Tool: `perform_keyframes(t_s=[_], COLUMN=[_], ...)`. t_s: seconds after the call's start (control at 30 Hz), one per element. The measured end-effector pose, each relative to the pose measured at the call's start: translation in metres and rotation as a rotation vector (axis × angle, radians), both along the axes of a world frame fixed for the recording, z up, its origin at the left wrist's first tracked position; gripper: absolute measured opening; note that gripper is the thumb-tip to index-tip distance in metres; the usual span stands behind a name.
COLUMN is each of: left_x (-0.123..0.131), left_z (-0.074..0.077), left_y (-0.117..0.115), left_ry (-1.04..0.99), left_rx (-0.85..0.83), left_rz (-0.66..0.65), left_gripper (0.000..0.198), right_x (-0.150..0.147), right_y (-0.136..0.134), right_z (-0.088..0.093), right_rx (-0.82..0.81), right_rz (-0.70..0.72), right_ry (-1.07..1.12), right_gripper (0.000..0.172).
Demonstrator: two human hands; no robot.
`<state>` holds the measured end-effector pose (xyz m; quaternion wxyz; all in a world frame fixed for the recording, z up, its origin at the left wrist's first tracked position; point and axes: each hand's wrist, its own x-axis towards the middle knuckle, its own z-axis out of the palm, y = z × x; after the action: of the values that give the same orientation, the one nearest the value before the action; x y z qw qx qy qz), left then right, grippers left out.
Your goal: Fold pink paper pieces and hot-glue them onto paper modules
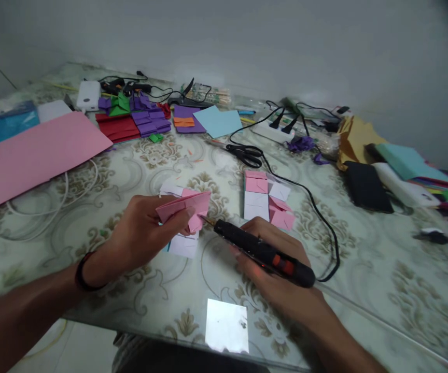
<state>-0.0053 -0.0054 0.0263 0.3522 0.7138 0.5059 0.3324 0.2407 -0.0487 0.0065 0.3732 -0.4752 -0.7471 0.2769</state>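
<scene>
My left hand [146, 228] pinches a folded pink paper piece [183, 206] near the table's middle. Folded white paper [184, 245] shows just below it. Wrapped in my right hand [274, 254] is a black corded tool [265, 253] with orange-red parts, its thin metal tip pointing left. That tip is at the right edge of the pink paper; whether they touch I cannot tell. To the right, beyond my right hand, lies another pink and white folded paper piece [256, 199].
Black scissors [247, 154] and a white power strip [273, 130] lie beyond my hands, with a black cord running right. Large pink sheets [41, 155] cover the left side. Purple folded papers [151, 122] sit at the back, a black phone [367, 186] at the right.
</scene>
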Motion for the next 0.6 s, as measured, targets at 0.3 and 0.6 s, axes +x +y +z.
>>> perform_keyframes(t_s=[0.3, 0.6], left_x=[0.0040, 0.0045], left_z=[0.0007, 0.0033], left_y=[-0.0015, -0.0017], left_ry=[0.077, 0.070], left_rx=[-0.016, -0.027], left_rz=[-0.027, -0.035], left_gripper=[0.033, 0.032], right_x=[-0.0057, -0.0079], right_y=[-0.0016, -0.0017], right_z=[-0.0053, -0.0024], right_rx=[0.000, -0.016], right_rz=[0.025, 0.005], right_ry=[-0.034, -0.066], right_gripper=[0.017, 0.019])
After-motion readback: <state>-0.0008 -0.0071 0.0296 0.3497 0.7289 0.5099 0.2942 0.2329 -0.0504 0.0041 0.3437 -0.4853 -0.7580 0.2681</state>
